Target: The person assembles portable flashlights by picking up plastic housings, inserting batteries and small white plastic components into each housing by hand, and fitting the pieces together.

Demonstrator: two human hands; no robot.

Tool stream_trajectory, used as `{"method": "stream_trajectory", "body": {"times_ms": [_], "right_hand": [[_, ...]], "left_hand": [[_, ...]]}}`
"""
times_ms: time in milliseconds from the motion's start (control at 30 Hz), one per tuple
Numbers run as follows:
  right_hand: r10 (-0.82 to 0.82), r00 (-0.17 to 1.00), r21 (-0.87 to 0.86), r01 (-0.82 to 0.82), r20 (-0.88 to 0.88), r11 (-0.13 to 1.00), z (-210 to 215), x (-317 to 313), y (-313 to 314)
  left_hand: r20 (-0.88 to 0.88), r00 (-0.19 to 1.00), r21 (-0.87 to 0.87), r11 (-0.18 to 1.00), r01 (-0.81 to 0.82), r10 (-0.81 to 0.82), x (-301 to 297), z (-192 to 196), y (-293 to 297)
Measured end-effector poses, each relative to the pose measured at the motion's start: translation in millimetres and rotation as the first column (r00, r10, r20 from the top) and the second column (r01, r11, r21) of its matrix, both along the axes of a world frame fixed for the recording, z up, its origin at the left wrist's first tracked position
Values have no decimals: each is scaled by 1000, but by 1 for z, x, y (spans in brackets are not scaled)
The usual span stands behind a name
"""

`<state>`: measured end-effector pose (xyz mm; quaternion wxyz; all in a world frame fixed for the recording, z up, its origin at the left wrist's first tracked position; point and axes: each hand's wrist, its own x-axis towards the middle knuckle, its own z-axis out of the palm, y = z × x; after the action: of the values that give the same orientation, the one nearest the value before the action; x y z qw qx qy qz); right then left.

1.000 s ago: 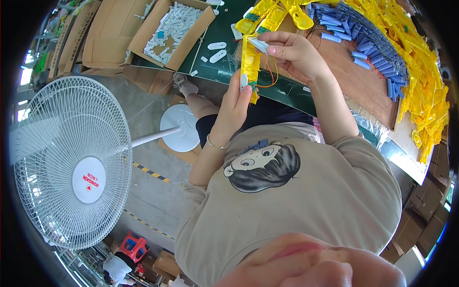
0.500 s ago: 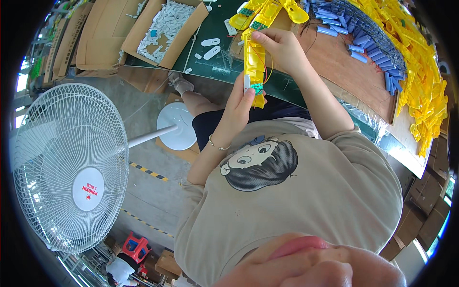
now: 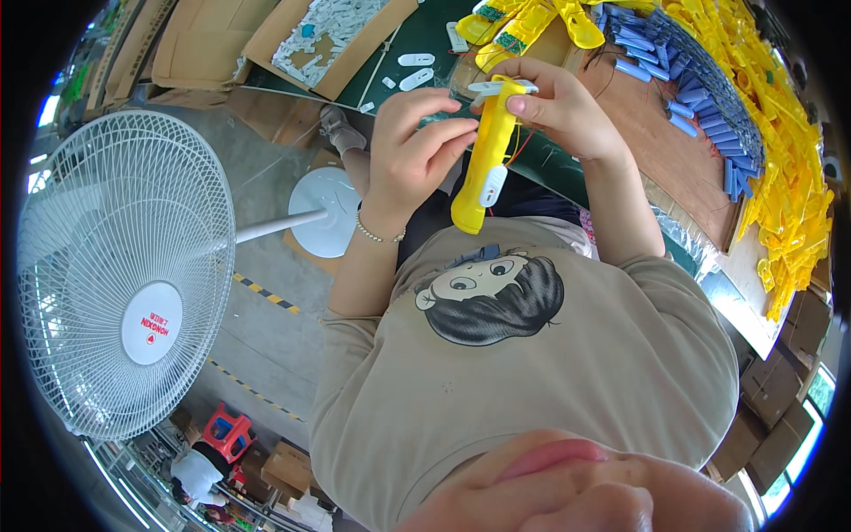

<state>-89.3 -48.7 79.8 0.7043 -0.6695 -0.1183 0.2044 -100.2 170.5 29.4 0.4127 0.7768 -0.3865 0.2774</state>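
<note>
My right hand grips the upper end of a yellow plastic casing, which hangs down over my lap, its smooth rounded side showing. A white oval switch plate sits on the casing's lower part. Another white piece lies across its top, by my right fingers. Thin red wire shows along the right edge. To the left, my left hand has its fingers apart, their tips close to the casing; nothing shows in them. Whether those tips touch the casing I cannot tell.
Loose white plates lie on the green table beside a carton of small white parts. More yellow casings sit ahead. Blue cylindrical cells and a yellow casing heap lie right. A white fan stands left.
The casing has been turned from its open inner side, with green board and wires, to its outer side. My left hand has come off its lower end and moved up and left.
</note>
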Motion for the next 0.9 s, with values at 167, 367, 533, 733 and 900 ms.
{"method": "stream_trajectory", "body": {"times_ms": [167, 367, 533, 733, 900], "right_hand": [[155, 988, -8, -155, -17, 988, -3, 3, 1], [138, 990, 103, -138, 0, 985, -4, 6, -3], [97, 995, 294, -85, -27, 952, -11, 1, 6], [274, 955, 338, -222, -114, 915, -14, -7, 17], [111, 990, 218, -91, -82, 972, -14, -5, 17]], "left_hand": [[-218, 976, -291, 953, -80, 16, -4, 17, -20], [65, 994, -120, 990, -80, 88, -1, 19, -3], [-382, 893, -425, 903, 58, -237, -8, -4, -10], [-527, 299, -819, 569, 69, -795, -17, -5, -16], [-418, -101, -854, 428, -295, -903, -26, -5, -26]]}}
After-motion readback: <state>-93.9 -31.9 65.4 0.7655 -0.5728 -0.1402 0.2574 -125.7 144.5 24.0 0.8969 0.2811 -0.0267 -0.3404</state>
